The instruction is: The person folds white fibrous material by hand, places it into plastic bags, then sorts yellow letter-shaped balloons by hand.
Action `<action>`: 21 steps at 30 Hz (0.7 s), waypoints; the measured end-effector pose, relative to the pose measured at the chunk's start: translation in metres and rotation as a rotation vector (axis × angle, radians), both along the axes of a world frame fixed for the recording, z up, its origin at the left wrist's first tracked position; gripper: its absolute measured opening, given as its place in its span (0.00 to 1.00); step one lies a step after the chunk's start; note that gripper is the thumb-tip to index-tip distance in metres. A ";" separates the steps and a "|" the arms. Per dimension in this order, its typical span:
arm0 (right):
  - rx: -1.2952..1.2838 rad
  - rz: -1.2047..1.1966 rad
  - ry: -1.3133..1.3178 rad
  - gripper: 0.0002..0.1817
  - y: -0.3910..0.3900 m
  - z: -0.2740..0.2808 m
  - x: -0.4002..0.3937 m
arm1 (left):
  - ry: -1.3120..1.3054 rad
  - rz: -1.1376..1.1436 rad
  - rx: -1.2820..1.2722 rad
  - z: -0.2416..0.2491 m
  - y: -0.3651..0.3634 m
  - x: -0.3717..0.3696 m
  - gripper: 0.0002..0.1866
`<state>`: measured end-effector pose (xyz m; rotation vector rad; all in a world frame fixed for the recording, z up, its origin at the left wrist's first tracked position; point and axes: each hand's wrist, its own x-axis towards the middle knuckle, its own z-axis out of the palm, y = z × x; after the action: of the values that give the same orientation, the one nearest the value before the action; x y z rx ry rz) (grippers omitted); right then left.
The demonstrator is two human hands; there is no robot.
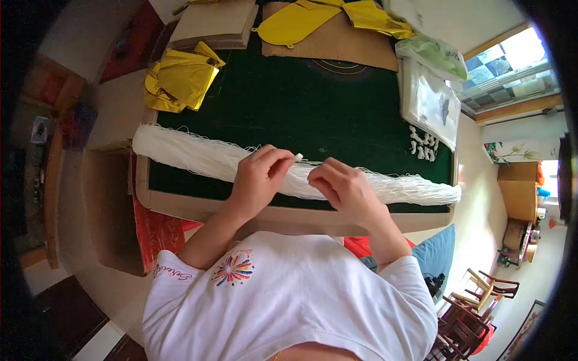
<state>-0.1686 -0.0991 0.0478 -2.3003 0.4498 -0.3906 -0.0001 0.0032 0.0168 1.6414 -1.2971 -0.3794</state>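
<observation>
A long, loose hank of white string [192,157] lies across the near side of the green-topped table [271,102]. Over its middle, my left hand [260,177] is closed in a pinch, and a small white tuft [298,157], perhaps bundled string, sticks out at its fingertips. My right hand [346,188] is just to the right, over the hank, with thumb and fingers pressed together. Whatever those fingers grip is too small or hidden to tell. Several small knotted white string bundles [423,146] rest near the table's right edge.
Crumpled gold foil [180,78] lies at the left edge. Stacked cardboard [214,27] and yellow foil pieces [298,21] are at the back. Clear plastic bags [430,99] sit at the right. An open cardboard box [108,210] stands left of the table.
</observation>
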 end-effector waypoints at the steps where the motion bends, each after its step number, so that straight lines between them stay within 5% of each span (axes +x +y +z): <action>1: 0.001 -0.002 0.001 0.06 0.000 0.004 0.002 | 0.034 -0.074 0.068 0.000 0.000 0.000 0.07; 6: 0.009 -0.105 -0.223 0.06 -0.017 0.001 0.014 | 0.389 -0.421 0.004 0.003 0.001 -0.010 0.03; 7: 0.008 -0.104 -0.226 0.06 -0.016 -0.004 0.014 | 0.387 -0.420 0.004 0.001 0.001 -0.010 0.03; 9: -0.036 -0.047 -0.171 0.07 -0.013 -0.016 0.015 | 0.816 -0.239 0.058 -0.004 0.001 -0.010 0.04; 11: -0.074 -0.066 -0.097 0.08 -0.001 -0.020 0.012 | 0.812 -0.145 0.057 -0.005 -0.003 -0.008 0.04; 13: -0.210 0.090 -0.102 0.08 0.003 -0.009 0.011 | 0.264 -0.036 0.074 -0.006 -0.005 -0.005 0.03; 14: -0.235 0.076 -0.106 0.07 0.004 -0.003 0.010 | 0.200 -0.090 0.157 -0.005 -0.004 -0.004 0.03; 19: -0.149 -0.029 -0.211 0.07 -0.017 -0.006 0.014 | 0.376 -0.376 0.107 -0.004 0.001 -0.010 0.04; 21: 0.046 -0.093 -0.234 0.07 -0.015 -0.015 0.016 | 0.768 -0.276 0.020 -0.012 0.000 -0.009 0.03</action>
<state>-0.1523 -0.1140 0.0331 -2.1611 0.4434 -0.6802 -0.0091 0.0027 0.0045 1.1365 -0.9130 -1.0713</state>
